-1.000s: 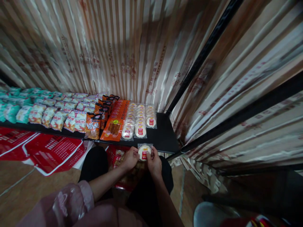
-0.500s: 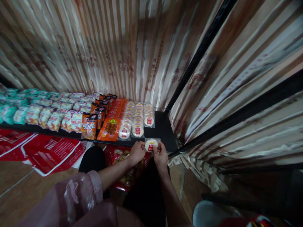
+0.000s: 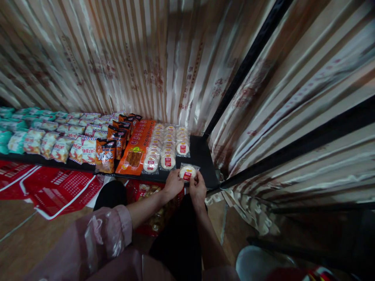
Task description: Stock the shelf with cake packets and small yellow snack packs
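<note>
Between my two hands is a round white packaged cake (image 3: pixel 188 171) in clear wrap with a red label. My left hand (image 3: pixel 174 183) pinches its left edge, and my right hand (image 3: pixel 198 189) grips its lower right edge. It is held over the front edge of a black shelf (image 3: pixel 202 156). Just beyond it, similar round white packs (image 3: pixel 168 160) lie overlapping in three rows, the right row stopping farther back than the other two. Left of them lies a flat orange snack packet (image 3: pixel 135 154).
Orange-brown snack bags (image 3: pixel 104 156), white bags (image 3: pixel 61 150) and teal bags (image 3: pixel 14 141) line the shelf leftward. Red baskets (image 3: pixel 58 191) sit below. Black poles (image 3: pixel 234 86) and striped curtains (image 3: pixel 164 58) stand behind and at the right. A grey rounded object (image 3: pixel 252 263) is at lower right.
Both hands have moved the round white pack slightly up and forward, farther over the shelf. The view has shifted slightly, so the shelf goods appear a little farther left.
</note>
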Available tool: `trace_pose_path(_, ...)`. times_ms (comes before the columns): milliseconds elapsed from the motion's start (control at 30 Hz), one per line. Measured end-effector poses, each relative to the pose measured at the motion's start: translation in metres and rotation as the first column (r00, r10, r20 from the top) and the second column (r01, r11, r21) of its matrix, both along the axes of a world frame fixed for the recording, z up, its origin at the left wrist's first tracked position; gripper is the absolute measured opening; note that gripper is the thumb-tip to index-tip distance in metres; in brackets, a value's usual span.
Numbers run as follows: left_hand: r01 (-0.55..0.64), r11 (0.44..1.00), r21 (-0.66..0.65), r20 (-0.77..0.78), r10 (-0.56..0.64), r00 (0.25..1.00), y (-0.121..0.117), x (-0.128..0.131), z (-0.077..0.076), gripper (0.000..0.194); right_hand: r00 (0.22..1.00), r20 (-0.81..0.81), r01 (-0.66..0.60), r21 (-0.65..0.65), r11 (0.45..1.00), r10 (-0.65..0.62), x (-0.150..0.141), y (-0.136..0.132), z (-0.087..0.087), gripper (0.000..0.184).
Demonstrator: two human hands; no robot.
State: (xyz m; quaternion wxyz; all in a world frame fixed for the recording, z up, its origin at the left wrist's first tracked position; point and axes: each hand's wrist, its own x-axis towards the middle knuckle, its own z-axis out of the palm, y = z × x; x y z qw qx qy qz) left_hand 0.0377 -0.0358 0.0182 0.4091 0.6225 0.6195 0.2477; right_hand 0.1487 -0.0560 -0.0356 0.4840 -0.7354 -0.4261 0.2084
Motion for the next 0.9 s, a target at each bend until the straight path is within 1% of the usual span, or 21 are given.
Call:
trace_pose_path(167,-0.047,0.998,-0.052,0.048,0.049,0.998,0.004,0.004,0.002,0.044,1.0,0.019,0.007,-0.031,0.999,-0.006,0.0,0.006,0.003,0.065)
trace_pose_path(333,0.019,0.998,-0.055,0.025,-0.018,1.0,0.008,0.009,0.009,0.031,1.0,0.008,-0.006,-0.023,1.0,0.006,0.005,0.017,0.007,0.064)
trace_pose_path(433,0.028,0.998,-0.063,0.019,-0.026,0.999,0.01,0.014,0.012,0.035,1.0,-0.003,-0.004,-0.034,0.999,0.003,0.008,0.025,0.004,0.063)
trace_pose_path(600,0.054,0.999,-0.005,0.033,-0.054,0.998,0.013,0.02,0.014,0.036,0.999,0.041,-0.011,-0.017,1.0,0.012,0.015,0.041,0.0,0.059)
trace_pose_path(733,0.074,0.997,0.038,0.068,-0.076,0.995,0.019,0.023,0.013,0.044,0.998,0.055,-0.024,-0.009,1.0,0.024,0.018,0.053,-0.001,0.054)
trace_pose_path(800,0.076,0.996,0.042,0.088,-0.08,0.993,0.022,0.025,0.012,0.047,0.998,0.064,-0.025,-0.004,1.0,0.025,0.018,0.059,-0.002,0.052)
trace_pose_path(900,0.064,0.998,0.022,0.088,-0.066,0.994,0.027,0.026,0.01,0.046,0.997,0.076,-0.022,0.003,1.0,0.022,0.017,0.067,-0.003,0.051)
